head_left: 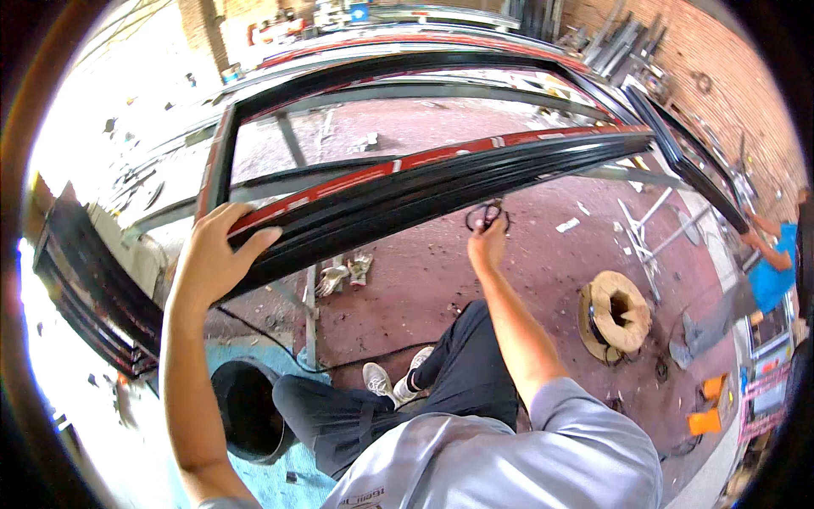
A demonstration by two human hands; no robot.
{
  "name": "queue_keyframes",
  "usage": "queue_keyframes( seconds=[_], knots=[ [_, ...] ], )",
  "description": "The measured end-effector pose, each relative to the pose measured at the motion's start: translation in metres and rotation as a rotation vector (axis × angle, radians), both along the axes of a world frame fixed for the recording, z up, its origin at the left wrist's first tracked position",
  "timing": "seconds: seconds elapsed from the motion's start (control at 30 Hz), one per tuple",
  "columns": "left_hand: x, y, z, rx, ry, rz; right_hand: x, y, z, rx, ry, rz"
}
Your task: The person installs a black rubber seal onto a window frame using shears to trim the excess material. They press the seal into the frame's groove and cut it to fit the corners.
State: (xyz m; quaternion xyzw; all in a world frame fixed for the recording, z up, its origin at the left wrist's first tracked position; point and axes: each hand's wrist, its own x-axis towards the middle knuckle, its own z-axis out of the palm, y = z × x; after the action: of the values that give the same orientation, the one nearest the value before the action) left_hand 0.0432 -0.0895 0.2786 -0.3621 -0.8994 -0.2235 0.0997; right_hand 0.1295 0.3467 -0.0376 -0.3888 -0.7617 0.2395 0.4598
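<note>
A long black metal frame (441, 174) with red protective film along its edges lies in front of me on metal supports. My left hand (210, 259) grips its near left corner, fingers over the top and thumb on the near bar. Below the middle of that near bar, my right hand (486, 246) is closed on a pair of scissors (492, 208) with dark loop handles. The scissors' blades are hard to make out against the frame's underside.
A dark bucket (246, 407) stands by my left leg, near a black cable (365, 362). Work gloves (333, 280) hang under the frame. A tan spool (617, 316) sits on the reddish floor to the right. Another person (773, 270) in blue holds another black frame (678, 153) at the far right.
</note>
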Motion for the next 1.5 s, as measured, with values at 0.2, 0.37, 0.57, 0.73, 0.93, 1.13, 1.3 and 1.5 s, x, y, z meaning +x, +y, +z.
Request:
queue_keyframes(
  seconds=[0.2, 0.37, 0.57, 0.73, 0.93, 1.13, 1.3, 1.5],
  knots=[
    [0.002, 0.008, -0.019, -0.073, 0.268, 0.027, -0.023, 0.008, -0.035, -0.155, 0.079, 0.139],
    [0.008, 0.009, -0.013, -0.098, 0.190, 0.086, 0.006, -0.045, -0.098, -0.783, -0.038, 0.728],
    [0.005, 0.023, -0.018, -0.079, 0.233, 0.061, 0.086, -0.139, -0.138, -0.964, 0.213, 0.834],
    [0.011, 0.016, -0.027, -0.121, 0.343, 0.077, 0.107, -0.133, -0.058, -0.923, 0.415, 0.831],
    [0.045, 0.065, -0.024, -0.112, 0.238, 0.096, 0.110, -0.057, 0.037, -0.609, 0.610, 0.671],
    [0.063, 0.086, -0.028, -0.154, 0.279, 0.109, 0.121, -0.047, 0.128, -0.505, 0.606, 0.592],
    [0.078, 0.094, -0.028, -0.189, 0.310, 0.142, 0.102, -0.045, 0.134, -0.534, 0.518, 0.622],
    [0.096, 0.100, -0.034, -0.202, 0.341, 0.162, 0.078, -0.064, 0.165, -0.363, 0.496, 0.523]
  ],
)
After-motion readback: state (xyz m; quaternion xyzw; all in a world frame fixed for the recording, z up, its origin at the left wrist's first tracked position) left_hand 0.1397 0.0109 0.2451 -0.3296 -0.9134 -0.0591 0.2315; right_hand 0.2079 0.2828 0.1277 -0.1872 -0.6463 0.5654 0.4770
